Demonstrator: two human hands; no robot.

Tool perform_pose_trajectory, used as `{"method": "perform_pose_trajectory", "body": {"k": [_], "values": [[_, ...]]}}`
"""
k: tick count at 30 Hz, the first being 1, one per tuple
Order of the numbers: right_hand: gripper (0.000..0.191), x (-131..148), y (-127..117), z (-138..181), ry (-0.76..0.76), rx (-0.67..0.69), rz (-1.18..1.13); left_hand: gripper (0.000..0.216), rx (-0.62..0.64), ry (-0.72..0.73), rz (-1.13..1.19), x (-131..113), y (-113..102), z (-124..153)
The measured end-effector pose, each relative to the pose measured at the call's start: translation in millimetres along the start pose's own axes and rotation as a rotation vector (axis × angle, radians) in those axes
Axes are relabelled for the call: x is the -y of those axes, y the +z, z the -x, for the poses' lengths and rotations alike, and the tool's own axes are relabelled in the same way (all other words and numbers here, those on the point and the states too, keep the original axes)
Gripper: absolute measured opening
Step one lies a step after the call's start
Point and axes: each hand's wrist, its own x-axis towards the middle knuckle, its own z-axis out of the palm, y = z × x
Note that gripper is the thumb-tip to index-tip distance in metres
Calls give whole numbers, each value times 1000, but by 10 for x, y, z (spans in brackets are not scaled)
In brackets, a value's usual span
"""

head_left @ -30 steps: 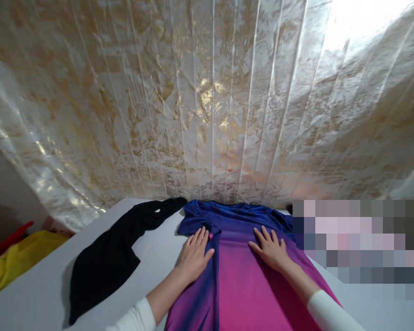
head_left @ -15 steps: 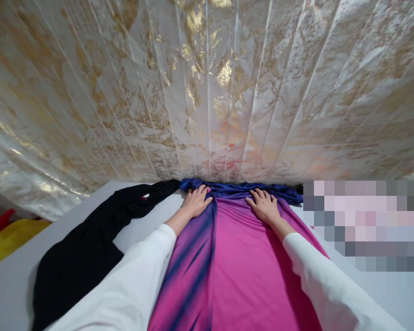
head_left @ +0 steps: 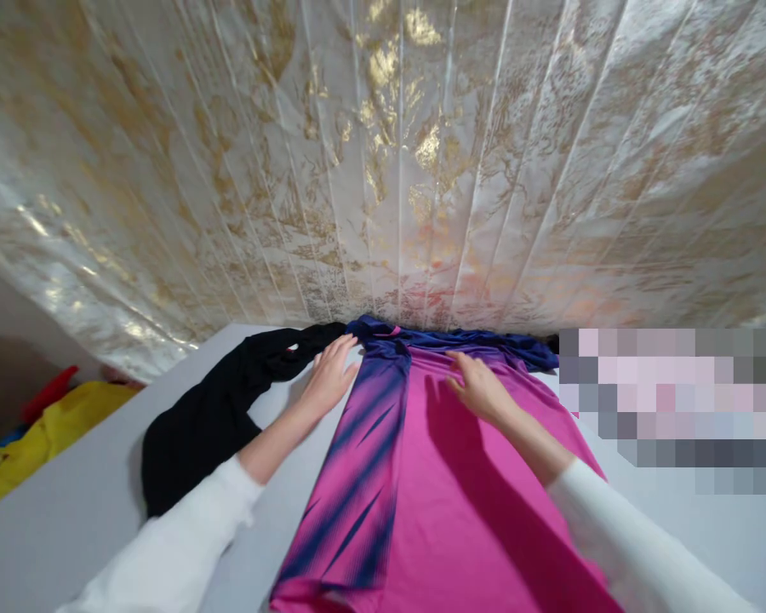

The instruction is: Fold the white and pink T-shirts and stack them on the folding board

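A pink jersey (head_left: 447, 477) with a purple-and-navy striped panel (head_left: 357, 477) lies lengthwise in front of me, and its dark blue far end is bunched against the wall. My left hand (head_left: 329, 375) is open at the garment's left edge, beside the upper part of the striped panel, fingers stretched forward. Over the upper pink cloth hovers my right hand (head_left: 478, 387), fingers apart and slightly bent, holding nothing; its arm casts a shadow on the fabric. Near the bottom of the view, the striped panel's edge is turned over a little.
A black garment (head_left: 197, 426) lies on the white table (head_left: 57, 528) to the left. Yellow cloth (head_left: 70, 434) and something red (head_left: 49, 393) are beyond the table's left edge. A gold-patterned covering (head_left: 383, 170) rises behind. A blurred-out patch covers the right.
Both hands have come off the bunched blue cloth. My left hand moved left and slightly back, and my right hand lifted. The striped panel now lies flatter, its lower edge in view.
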Motion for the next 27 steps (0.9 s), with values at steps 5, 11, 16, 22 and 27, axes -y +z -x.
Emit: {"method": "perform_pose_trajectory", "body": {"k": [5, 11, 16, 22, 27], "values": [[36, 714, 188, 1193, -174, 246, -293, 27, 169, -83, 261, 95, -683, 1681], [62, 1085, 319, 1677, -523, 250, -574, 33, 230, -73, 290, -222, -676, 2478], [32, 1155, 457, 1653, -556, 123, -562, 15, 175, -157, 138, -354, -492, 2373], [27, 1122, 470, 1662, -500, 16, -751, 17, 222, -359, 70, -335, -441, 2401], [38, 1081, 521, 1647, -555, 47, -649, 29, 240, -350, -52, -384, -451, 2446]]}}
